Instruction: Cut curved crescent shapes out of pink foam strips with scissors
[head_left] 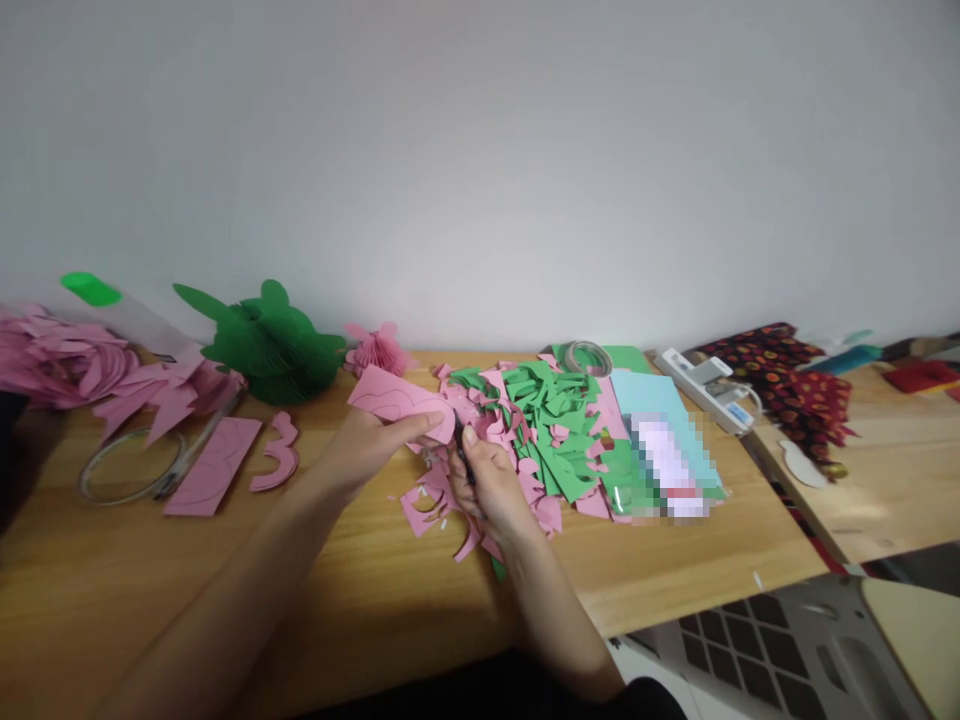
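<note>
My left hand (pixel 373 440) is closed on a strip of pink paper (pixel 394 392), thumb on top, with curved outlines drawn on it. My right hand (pixel 491 482) grips dark-handled scissors (pixel 466 462), mostly hidden by the fingers, at the strip's right end. Under and beyond both hands spreads a pile of green and pink paper scraps (pixel 559 430). To the left lie another marked pink strip (pixel 214 467) and a wavy cut pink piece (pixel 277 455).
Behind stand a green folded-paper ornament (pixel 277 345) and a small pink one (pixel 379 348); pink folded paper (pixel 60 360) lies far left. Rightward are a tape roll (pixel 587 358), light blue sheets (pixel 656 395), a white power strip (pixel 709 388) and dark patterned fabric (pixel 780 385).
</note>
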